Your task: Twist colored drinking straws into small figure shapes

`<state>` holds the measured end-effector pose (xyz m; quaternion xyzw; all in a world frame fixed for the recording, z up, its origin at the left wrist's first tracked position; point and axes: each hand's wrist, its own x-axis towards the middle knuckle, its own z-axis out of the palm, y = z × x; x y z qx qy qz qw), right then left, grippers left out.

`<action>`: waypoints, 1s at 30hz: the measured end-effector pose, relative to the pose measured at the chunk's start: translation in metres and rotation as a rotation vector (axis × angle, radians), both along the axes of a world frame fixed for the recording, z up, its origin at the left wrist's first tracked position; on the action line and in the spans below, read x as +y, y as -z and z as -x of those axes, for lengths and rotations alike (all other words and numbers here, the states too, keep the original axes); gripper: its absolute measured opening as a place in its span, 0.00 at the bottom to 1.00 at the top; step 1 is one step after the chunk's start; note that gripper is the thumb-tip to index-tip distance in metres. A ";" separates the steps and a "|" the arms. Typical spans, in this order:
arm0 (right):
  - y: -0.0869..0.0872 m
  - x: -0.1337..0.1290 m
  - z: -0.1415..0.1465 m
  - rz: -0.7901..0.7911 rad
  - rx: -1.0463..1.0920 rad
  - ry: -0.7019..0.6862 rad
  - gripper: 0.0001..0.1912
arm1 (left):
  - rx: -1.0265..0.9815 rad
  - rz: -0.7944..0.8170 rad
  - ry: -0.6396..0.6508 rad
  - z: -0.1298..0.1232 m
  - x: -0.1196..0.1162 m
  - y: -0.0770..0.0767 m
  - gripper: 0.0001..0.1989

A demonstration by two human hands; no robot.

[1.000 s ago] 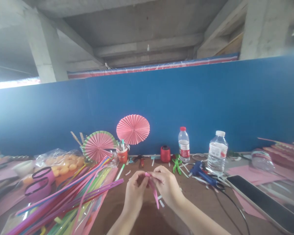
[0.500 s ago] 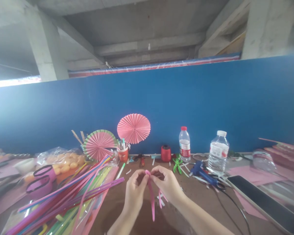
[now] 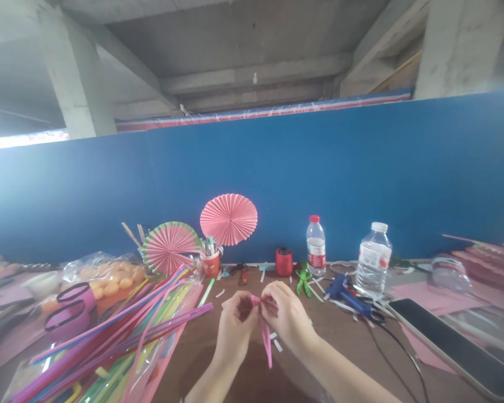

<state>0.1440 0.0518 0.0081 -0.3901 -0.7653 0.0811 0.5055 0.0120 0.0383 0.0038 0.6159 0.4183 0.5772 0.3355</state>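
Note:
Between my two hands is a pink pipe cleaner (image 3: 266, 341), bent at the top, its lower part hanging down over the table. My left hand (image 3: 236, 327) pinches it at the bend between thumb and forefinger. Right beside it, the fingers of my right hand (image 3: 288, 316) are closed on the same pipe cleaner, close to the left fingertips. The fingers cover most of the bend, so its exact shape is hidden. Small white paper scraps (image 3: 276, 342) lie on the brown table just behind the hanging end.
A bundle of coloured pipe cleaners (image 3: 109, 341) spreads over the left side. Behind stand pink paper fans (image 3: 229, 219), an orange pen cup (image 3: 210, 263), a red container (image 3: 284, 262) and two water bottles (image 3: 374, 260). To the right lie a blue glue gun (image 3: 348, 294) and a phone (image 3: 453, 347).
My right hand has turned, and its fingers curl further round the pink pipe cleaner. The hanging end has swung slightly right and up; the second dangling end is no longer visible.

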 end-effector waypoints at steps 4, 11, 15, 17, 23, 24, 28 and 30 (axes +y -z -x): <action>0.001 0.000 0.001 -0.018 -0.036 0.048 0.05 | 0.017 0.001 -0.023 0.000 0.000 -0.001 0.02; -0.004 -0.003 0.004 0.096 -0.043 0.051 0.10 | 0.039 -0.007 -0.023 0.002 0.001 -0.001 0.04; -0.006 -0.004 0.005 0.177 0.005 0.018 0.10 | 0.036 -0.007 -0.051 0.003 0.002 0.001 0.03; -0.007 -0.004 0.005 0.226 0.028 -0.010 0.10 | 0.049 -0.013 -0.067 0.002 0.002 0.001 0.03; -0.010 -0.005 0.004 0.347 0.062 -0.048 0.09 | 0.071 -0.021 -0.085 0.001 0.002 0.001 0.01; -0.009 -0.005 0.004 0.360 0.059 -0.055 0.08 | 0.079 -0.015 -0.089 0.001 0.003 0.002 0.01; -0.008 -0.003 0.002 0.368 0.024 -0.075 0.04 | 0.113 -0.005 -0.117 0.002 0.004 0.005 0.03; -0.007 -0.002 0.001 0.377 0.003 -0.091 0.04 | 0.124 -0.016 -0.128 0.002 0.003 0.004 0.04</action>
